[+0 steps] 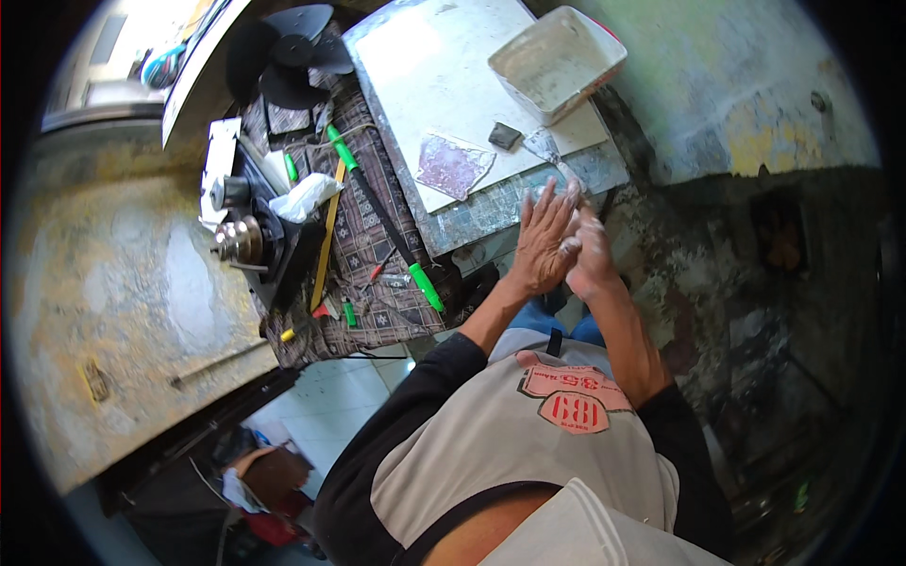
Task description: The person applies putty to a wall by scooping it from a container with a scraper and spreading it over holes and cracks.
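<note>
My two hands are together just off the near edge of a work board, their palms against each other. White powder or paste coats the fingers. My left hand lies flat with its fingers stretched out. Behind it, my right hand is partly covered, its visible fingers extended. Right beyond the fingertips a putty knife rests on the white board, its smeared handle pointing toward me. A small dark grey block sits beside the blade. Left of that is a flat, whitish-purple smeared piece.
A white rectangular tub with residue stands at the board's far right. On a patterned cloth to the left are a green-and-black rod, a yellow strip, a black fan blade and a motor. A stained wall rises at right.
</note>
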### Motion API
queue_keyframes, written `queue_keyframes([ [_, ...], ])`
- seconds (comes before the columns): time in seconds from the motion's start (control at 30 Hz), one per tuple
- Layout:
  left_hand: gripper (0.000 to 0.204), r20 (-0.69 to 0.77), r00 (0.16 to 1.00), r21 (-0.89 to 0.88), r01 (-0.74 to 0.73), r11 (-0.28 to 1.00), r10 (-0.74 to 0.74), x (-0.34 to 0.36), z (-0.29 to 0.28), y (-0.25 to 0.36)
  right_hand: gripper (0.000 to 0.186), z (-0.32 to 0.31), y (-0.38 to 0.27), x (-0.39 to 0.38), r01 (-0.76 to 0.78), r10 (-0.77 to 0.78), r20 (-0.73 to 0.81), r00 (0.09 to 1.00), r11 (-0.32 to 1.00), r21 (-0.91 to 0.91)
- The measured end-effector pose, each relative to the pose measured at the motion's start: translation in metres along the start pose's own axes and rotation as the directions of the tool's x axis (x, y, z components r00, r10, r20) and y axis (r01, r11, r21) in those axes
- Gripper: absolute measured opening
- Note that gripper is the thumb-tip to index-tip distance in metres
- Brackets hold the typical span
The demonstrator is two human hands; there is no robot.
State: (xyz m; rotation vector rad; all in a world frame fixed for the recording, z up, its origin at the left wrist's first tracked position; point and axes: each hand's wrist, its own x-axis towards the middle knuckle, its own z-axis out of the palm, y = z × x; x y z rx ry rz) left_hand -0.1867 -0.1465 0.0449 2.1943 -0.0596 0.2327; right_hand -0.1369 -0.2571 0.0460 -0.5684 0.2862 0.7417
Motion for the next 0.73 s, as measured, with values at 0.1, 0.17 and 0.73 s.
queue_keyframes([
  [0.1,0.082,-0.208,0.969,0.362,0.203,0.910,-0.134,-0.028,-0.045,-0.006,0.068,0.081,-0.078,-0.056,0.015,-0.025,0.213,0.977,0.999,0.048],
  [0.17,0.083,-0.476,0.812,0.361,0.530,0.768,-0.337,-0.068,-0.061,-0.039,0.059,0.058,-0.138,-0.092,0.145,-0.137,0.357,0.924,0.989,0.002],
  [0.73,0.073,-0.411,0.187,-0.457,0.805,0.379,-0.892,-0.161,-0.175,-0.142,0.038,-0.195,-0.183,-0.114,-0.072,-0.058,-0.069,0.996,-0.051,-0.996],
])
